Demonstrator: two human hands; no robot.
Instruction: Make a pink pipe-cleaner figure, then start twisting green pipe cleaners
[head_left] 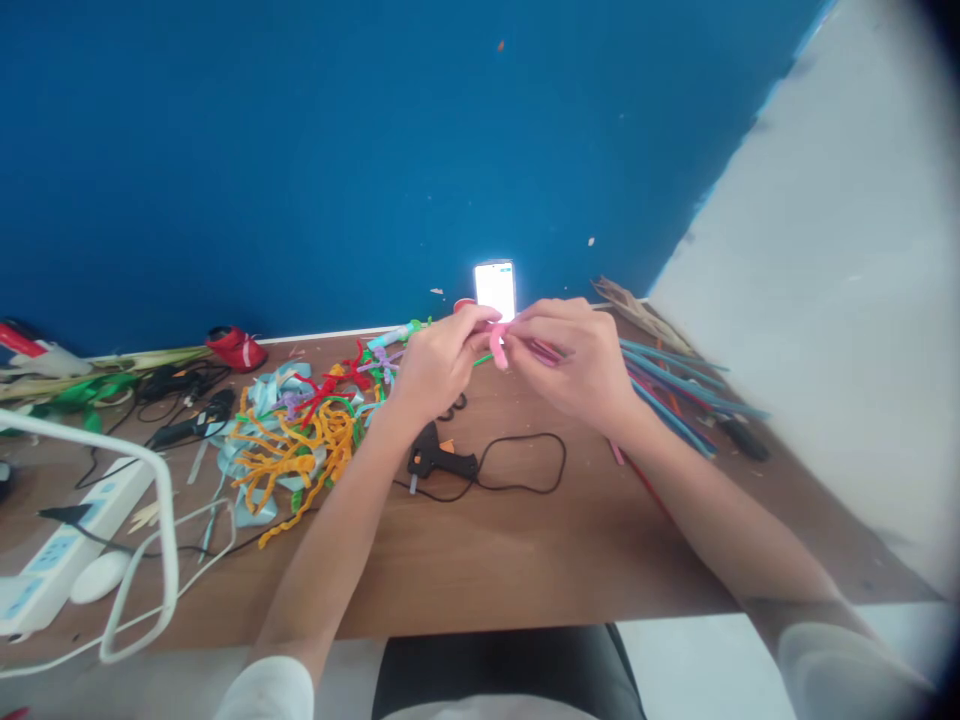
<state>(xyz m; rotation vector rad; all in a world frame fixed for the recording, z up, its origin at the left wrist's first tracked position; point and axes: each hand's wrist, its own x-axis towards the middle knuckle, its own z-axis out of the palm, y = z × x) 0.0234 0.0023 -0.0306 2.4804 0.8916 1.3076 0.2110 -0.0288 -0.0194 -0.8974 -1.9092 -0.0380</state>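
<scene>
Between my two hands, above the back of the table, is a bent pink pipe cleaner (499, 347). My left hand (442, 365) pinches it from the left with thumb and fingertips. On the other side my right hand (574, 355) is closed on it too, and its fingers partly hide the pink stem. A lit phone (495, 290) stands upright just behind the fingertips, against the blue wall. Under my left wrist a black hot glue gun (441, 458) lies on the table, its cable looped to the right.
Yellow, red and purple pipe cleaners (300, 450) are heaped at left with light blue ribbon. A white power strip (75, 545) and a white metal frame (161, 530) occupy the left front. Blue stems (675, 385) lie at right, beside scissors-like dark handles (742, 438).
</scene>
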